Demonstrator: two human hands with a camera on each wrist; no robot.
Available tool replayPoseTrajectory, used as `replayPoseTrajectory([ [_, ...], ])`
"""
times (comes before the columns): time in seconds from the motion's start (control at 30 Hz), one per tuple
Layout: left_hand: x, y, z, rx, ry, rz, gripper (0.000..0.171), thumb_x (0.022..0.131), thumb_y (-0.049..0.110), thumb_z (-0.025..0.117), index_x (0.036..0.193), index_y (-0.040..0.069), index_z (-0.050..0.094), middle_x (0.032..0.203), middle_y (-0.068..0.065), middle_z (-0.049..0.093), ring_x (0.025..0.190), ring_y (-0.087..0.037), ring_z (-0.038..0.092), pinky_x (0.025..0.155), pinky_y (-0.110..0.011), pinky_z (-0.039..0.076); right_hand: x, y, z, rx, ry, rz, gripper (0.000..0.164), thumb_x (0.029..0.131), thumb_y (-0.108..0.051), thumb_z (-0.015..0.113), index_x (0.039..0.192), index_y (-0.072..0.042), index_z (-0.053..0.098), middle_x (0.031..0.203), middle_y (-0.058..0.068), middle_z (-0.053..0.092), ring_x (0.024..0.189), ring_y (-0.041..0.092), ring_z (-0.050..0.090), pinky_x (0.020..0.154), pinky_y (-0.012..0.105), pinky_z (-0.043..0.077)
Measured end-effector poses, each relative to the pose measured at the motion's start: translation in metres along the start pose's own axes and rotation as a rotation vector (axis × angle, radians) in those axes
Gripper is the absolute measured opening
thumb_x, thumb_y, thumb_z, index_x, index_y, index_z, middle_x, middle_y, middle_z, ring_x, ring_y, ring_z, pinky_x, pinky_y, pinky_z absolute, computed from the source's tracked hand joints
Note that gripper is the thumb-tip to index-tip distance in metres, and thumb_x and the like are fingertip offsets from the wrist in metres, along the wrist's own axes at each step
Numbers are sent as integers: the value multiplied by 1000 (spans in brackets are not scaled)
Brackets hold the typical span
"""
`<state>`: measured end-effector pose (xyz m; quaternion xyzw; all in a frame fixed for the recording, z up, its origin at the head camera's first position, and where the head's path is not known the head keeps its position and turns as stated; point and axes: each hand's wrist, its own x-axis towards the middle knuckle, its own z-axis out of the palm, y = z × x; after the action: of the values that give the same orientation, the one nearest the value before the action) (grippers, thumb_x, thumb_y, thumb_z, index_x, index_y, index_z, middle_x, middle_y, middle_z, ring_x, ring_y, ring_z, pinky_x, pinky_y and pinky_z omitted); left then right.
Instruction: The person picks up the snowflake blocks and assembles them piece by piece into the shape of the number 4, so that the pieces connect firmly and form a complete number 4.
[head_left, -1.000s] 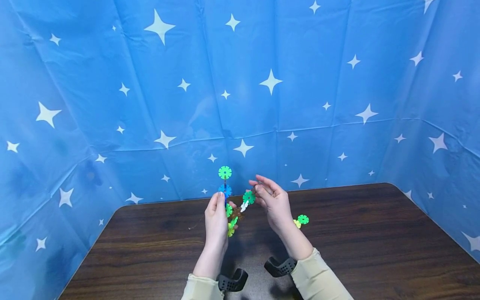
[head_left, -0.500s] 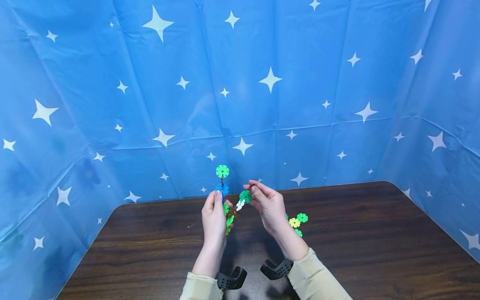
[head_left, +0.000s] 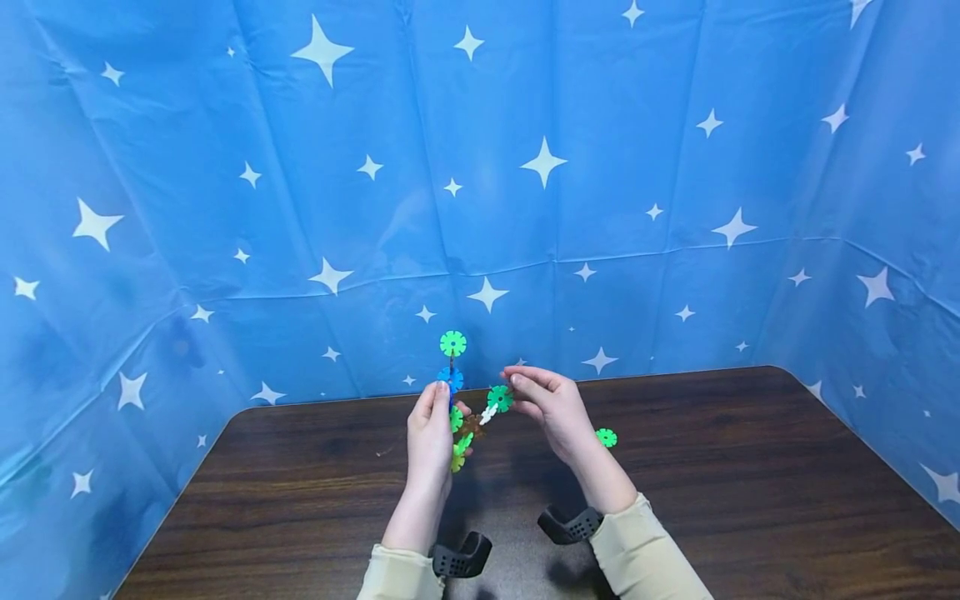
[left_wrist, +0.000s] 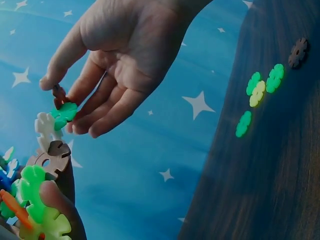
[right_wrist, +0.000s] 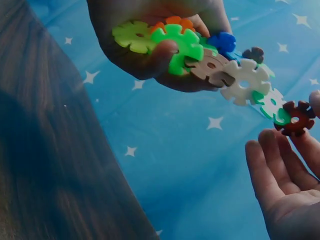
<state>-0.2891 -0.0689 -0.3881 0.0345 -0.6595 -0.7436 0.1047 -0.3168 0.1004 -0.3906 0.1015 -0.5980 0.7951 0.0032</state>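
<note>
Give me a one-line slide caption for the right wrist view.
Left hand grips a chain of interlocking notched discs while the right hand pinches the reddish-brown disc at its end.

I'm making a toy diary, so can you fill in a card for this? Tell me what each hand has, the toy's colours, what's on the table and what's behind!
Left hand: grips the linked discs
Right hand: pinches a reddish-brown disc at one end of them
Toy colours: green, yellow, orange, blue, white, brown
On the table: three green discs, one yellow disc, one brown disc
Behind: blue backdrop with white stars
</note>
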Motion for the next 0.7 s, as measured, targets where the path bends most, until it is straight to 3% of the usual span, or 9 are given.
replayPoseTrajectory([
  [0.2, 0, -1, 0, -2, -13, -15, 31, 105, 34, 43, 98, 8, 59, 76, -4, 59, 52, -14, 50, 40, -29, 44, 0, -2, -5, -19, -44, 26, 38, 98, -14, 59, 127, 11, 56, 122, 21, 62, 99, 16, 64, 86, 37, 53],
  [0.37, 1, -3, 3, -4, -46, -46, 30, 104, 33, 45, 92, 9, 58, 75, -5, 59, 51, -13, 50, 39, -29, 44, -3, -3, -16, -81, -111, 54, 40, 98, -18, 59, 130, 6, 55, 118, 19, 63, 90, 18, 63, 84, 41, 53],
  [0.5, 2, -6, 3, 9, -104, -78, 32, 104, 33, 43, 95, 7, 58, 76, -5, 58, 49, -14, 48, 39, -28, 44, -6, -5, -30, -138, -188, 89, 40, 98, -16, 58, 130, 8, 54, 111, 12, 64, 86, 18, 65, 83, 45, 53],
  [0.7, 1, -11, 3, 46, -206, -151, 35, 105, 36, 40, 110, 7, 58, 79, -3, 57, 50, -14, 47, 42, -28, 45, -9, -8, -52, -213, -318, 114, 36, 98, -11, 58, 123, 14, 56, 103, 13, 66, 85, 24, 69, 84, 47, 52],
])
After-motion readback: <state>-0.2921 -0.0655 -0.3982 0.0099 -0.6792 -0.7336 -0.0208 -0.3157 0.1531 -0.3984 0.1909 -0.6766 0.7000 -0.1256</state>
